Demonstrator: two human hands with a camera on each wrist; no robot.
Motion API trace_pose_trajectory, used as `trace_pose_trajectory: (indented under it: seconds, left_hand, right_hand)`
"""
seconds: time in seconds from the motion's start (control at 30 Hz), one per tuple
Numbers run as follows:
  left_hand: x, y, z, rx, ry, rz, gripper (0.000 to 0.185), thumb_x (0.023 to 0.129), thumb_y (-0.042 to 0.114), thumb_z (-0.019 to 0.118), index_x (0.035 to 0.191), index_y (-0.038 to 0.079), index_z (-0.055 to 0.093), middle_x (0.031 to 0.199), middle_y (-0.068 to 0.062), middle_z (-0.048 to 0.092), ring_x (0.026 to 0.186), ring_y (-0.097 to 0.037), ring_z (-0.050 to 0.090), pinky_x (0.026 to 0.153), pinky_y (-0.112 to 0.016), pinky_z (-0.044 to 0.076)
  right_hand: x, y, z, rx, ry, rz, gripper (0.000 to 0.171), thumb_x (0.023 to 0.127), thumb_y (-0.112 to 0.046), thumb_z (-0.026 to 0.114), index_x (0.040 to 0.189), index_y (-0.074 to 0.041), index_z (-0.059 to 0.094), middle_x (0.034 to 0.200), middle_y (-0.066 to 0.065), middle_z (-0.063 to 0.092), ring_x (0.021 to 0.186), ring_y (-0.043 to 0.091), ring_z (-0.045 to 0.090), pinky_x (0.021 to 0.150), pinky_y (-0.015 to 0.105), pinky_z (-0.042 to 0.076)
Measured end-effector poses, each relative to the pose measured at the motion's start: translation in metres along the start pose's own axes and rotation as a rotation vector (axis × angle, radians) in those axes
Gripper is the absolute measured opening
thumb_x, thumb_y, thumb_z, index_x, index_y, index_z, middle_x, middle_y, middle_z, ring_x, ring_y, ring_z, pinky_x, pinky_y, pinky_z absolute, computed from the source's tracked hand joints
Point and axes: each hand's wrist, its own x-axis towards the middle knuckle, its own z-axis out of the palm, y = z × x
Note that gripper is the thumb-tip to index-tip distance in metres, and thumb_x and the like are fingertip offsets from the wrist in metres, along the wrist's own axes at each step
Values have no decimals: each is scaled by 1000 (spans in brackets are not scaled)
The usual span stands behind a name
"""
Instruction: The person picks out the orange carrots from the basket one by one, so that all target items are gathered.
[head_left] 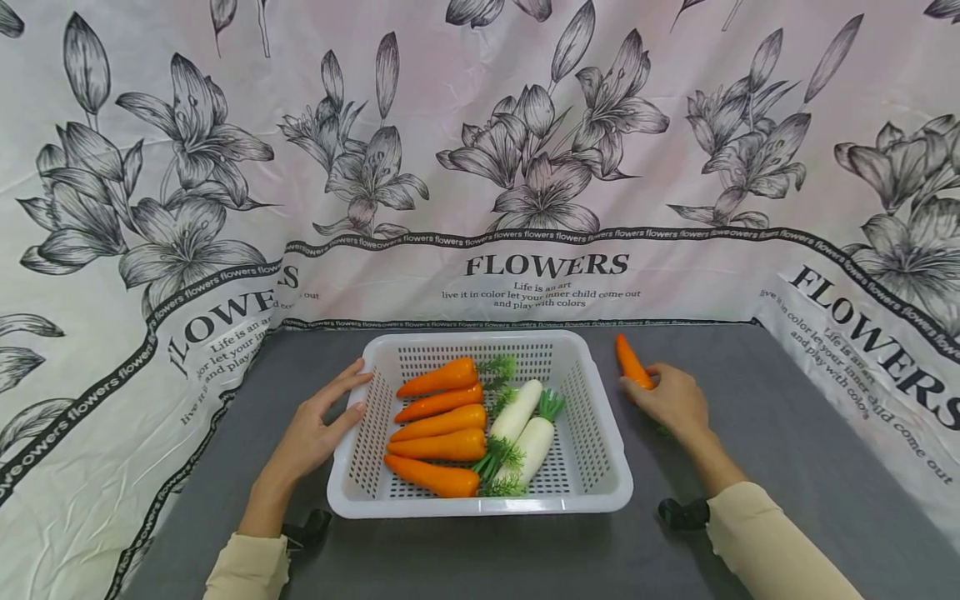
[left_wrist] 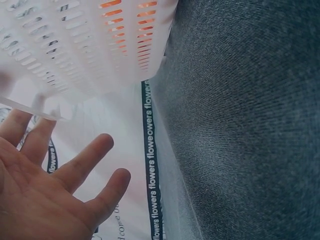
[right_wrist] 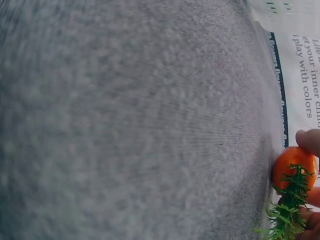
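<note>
Carrot [head_left: 632, 364], orange, smooth and tapered, is pinched between the thumb and fingers of your right hand [head_left: 672, 404] above the right half of the charcoal-gray cloth-covered tabletop [head_left: 480, 554]. It lies just outside the right rim of a white rectangular plastic basket with slotted walls [head_left: 480, 506], near that basket's far right corner, its narrow tip aimed at the tabletop's far edge. At its thick end, a feathery green top [right_wrist: 289, 220] hangs below your fingers in the right wrist view; whether the root touches the cloth, you cannot tell.

Across the basket, your left hand [head_left: 318, 425] is relaxed and clasps nothing, its fingers spread, some of them touching the basket's left rim. Inside, five orange plump carrots [head_left: 438, 446] lie side by side in a column, tips toward the left wall, frilly green tops toward the middle. Just to their right, two white elongated radishes [head_left: 534, 448] rest next to each other, slanting toward the far right corner.

Cream-colored sleeves [head_left: 772, 537] cover your forearms, and a black wrist-worn device [head_left: 684, 514] shows at each cuff. Behind the tabletop's far edge hangs a pale cloth backdrop [head_left: 540, 304], printed with black line-drawn lilies and the word "FLOWERS."
</note>
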Motion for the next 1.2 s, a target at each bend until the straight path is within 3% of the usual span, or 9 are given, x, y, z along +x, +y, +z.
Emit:
trace_pose_trajectory:
  seconds: [0.2,0.43,1.07,1.2]
  left_hand:
    - [0,-1,0,8,-1,-3,45,97,26,57,141,28,49,160,5,28,146,-33,28,109,-66,28]
    - [-1,-2,1,5,-4,-8,45,97,28,57,141,29,48,160,6,27,146,-32,28,109,-65,28]
    - [-1,-1,0,12,-2,-9,45,97,27,57,141,29,49,160,6,28,146,-33,28,108,-65,30]
    - [0,-2,0,11,-4,-5,45,97,27,57,141,29,49,159,6,28,146,-32,29,108,-65,30]
  right_hand:
    - [-1,0,2,-29,36,32,78,83,-66,58,128,-2,58,110,23,65,80,31,60,53,31,39]
    - [0,-1,4,-13,-3,26,83,83,-68,56,133,-2,53,111,23,65,81,30,61,54,30,39]
    - [3,-3,-1,69,-77,-32,84,86,-62,57,140,1,44,120,31,60,99,38,61,79,50,50]
    - [6,-8,-8,43,-25,-45,88,87,-64,53,144,1,40,122,31,57,103,42,58,81,55,47]
